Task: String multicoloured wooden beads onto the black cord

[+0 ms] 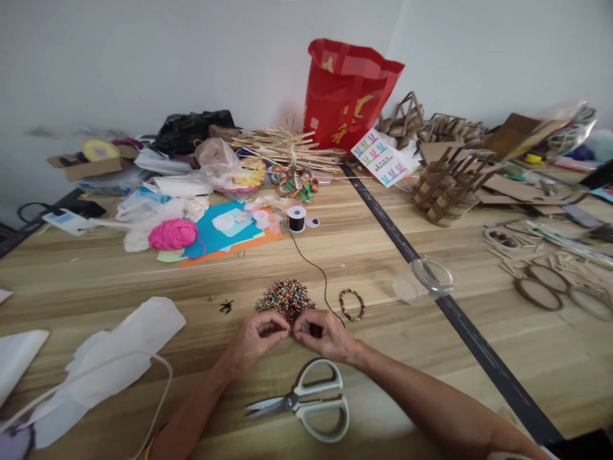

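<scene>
My left hand (pixel 262 335) is closed in a pinch at the near edge of a pile of small multicoloured beads (pixel 286 297). What its fingertips hold is too small to make out. Facing it, almost fingertip to fingertip, my right hand (pixel 328 335) is pinched shut too. A thin black cord (pixel 320 268) runs from a spool (pixel 296 220) down to the right hand, where it passes out of sight. To the right of that hand lies a beaded bracelet (pixel 352 305). Scissors (pixel 306 400) with pale handles lie on the table below both hands, blades slightly apart.
Small black pieces (pixel 227 307) lie left of the beads. A clear round container (pixel 432 275) stands to the right, by a dark strip (pixel 472 332) across the table. Pink yarn (pixel 173 234), coloured sheets (pixel 225 230), a red bag (pixel 349 96) and small woven baskets (pixel 445 195) sit farther back.
</scene>
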`<state>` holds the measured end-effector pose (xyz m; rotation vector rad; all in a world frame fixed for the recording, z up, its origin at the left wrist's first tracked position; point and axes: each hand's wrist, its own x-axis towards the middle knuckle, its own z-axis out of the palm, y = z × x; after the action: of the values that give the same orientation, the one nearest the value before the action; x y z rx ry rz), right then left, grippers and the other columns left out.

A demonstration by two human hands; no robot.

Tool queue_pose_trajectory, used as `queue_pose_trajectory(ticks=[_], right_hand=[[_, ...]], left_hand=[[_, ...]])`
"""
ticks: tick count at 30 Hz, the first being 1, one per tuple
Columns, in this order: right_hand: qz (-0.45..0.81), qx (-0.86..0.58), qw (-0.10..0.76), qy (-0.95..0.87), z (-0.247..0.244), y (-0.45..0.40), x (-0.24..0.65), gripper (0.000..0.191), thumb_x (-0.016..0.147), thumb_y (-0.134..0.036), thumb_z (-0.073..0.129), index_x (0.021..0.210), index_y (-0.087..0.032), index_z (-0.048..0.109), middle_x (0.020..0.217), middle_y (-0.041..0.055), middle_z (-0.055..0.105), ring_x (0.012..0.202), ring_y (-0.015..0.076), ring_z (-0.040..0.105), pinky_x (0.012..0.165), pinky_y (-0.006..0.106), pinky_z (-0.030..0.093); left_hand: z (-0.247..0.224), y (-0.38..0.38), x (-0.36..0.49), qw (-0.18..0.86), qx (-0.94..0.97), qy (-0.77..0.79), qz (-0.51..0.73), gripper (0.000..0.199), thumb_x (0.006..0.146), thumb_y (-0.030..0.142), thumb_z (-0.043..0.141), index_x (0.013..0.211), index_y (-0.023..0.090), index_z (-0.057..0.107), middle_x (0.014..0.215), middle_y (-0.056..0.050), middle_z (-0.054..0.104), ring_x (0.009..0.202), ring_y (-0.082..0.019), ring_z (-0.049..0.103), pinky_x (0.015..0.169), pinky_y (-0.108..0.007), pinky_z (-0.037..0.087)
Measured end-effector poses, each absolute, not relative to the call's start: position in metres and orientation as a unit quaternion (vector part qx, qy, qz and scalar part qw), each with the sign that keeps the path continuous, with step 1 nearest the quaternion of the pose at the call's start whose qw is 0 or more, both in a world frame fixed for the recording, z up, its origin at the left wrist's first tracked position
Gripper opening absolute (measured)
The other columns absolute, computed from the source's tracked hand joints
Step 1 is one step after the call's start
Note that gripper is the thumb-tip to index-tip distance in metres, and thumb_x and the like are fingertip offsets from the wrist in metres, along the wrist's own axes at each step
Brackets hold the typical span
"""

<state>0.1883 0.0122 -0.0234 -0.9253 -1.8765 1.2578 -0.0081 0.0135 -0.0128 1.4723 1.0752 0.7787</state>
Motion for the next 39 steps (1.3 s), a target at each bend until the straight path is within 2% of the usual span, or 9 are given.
queue_pose_trajectory(ticks=[39], right_hand=[[0.474,-0.342,0.335,-0.739,-0.0246,0.0126,0.1889,0.006,0.079,-0.016,0.057,0.075,-0.014,0.062,0.062,-0.0021,0.052,0.054,0.0078,0.046,0.051,0.017,0.036]], left_hand=[[-0.0079,0.0130,-0.0062,0.546,0.637,0.450,0.306,0.007,0.071,0.019,0.063,0.071,0.014,0.067,0.070,-0.004,0.068,0.068,-0.015,0.062,0.065,-0.024,0.048]])
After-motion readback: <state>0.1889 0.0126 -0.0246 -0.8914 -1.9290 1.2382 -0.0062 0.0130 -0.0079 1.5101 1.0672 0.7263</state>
